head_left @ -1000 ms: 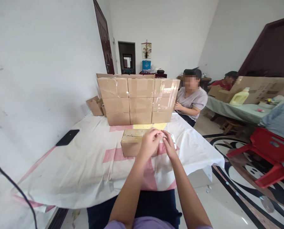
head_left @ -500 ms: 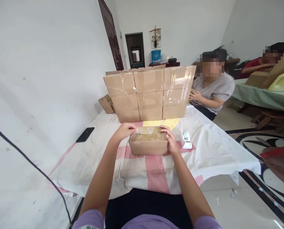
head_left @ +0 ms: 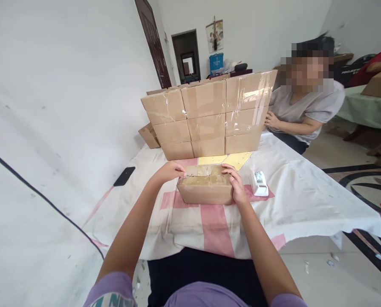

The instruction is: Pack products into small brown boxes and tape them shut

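A small cardboard box (head_left: 206, 194) lies on the cloth in front of me, with clear packing tape (head_left: 198, 171) across its top. My left hand (head_left: 173, 170) is at the top left edge, thumb and fingers pinched on the end of the tape. Around the right end of the box curl the fingers of my right hand (head_left: 235, 181), some resting on top. A white device with a small screen (head_left: 259, 183) stands just right of that hand.
Taped cardboard boxes (head_left: 206, 119) are stacked at the back of the table. An opened carton (head_left: 149, 135) sits behind their left side, and a black phone (head_left: 124, 176) lies at left. A co-worker (head_left: 308, 102) sits at the far right corner, one hand beside the stack.
My view has shifted, so the table and boxes appear farther right. Both hands stay on the small box, nearly in the same grip. The co-worker's hand stays near the stack.
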Demonstrator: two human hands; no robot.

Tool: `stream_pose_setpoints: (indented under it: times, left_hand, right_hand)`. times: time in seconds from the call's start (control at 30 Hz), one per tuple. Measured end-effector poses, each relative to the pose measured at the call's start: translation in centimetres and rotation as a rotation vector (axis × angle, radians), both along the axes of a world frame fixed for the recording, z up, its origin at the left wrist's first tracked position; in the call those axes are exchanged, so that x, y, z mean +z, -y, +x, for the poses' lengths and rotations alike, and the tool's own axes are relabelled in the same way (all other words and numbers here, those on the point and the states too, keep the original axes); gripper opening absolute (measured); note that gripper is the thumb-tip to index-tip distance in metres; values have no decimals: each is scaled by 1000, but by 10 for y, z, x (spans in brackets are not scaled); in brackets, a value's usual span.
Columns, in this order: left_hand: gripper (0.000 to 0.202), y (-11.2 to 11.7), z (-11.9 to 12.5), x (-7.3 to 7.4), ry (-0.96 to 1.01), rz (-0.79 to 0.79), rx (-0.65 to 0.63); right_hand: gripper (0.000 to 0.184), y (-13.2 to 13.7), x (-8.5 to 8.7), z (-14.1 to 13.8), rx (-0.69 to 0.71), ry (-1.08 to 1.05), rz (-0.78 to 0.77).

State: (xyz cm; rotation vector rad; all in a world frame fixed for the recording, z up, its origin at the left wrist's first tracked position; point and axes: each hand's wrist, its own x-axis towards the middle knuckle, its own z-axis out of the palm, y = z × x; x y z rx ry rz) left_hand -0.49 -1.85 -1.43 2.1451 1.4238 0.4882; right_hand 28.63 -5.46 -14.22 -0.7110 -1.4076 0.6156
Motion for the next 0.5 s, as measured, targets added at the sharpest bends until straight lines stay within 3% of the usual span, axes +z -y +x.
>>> stream_pose_setpoints:
  times: [0.43,0.5]
  left_hand:
    - [8,8,15,-1,-206,157,80]
    - [14,4,11,-3,-213,175,123]
  right_hand:
    - [33,3,2,1,-1,-21,24]
    - [32,4,2,1,2,-20,16]
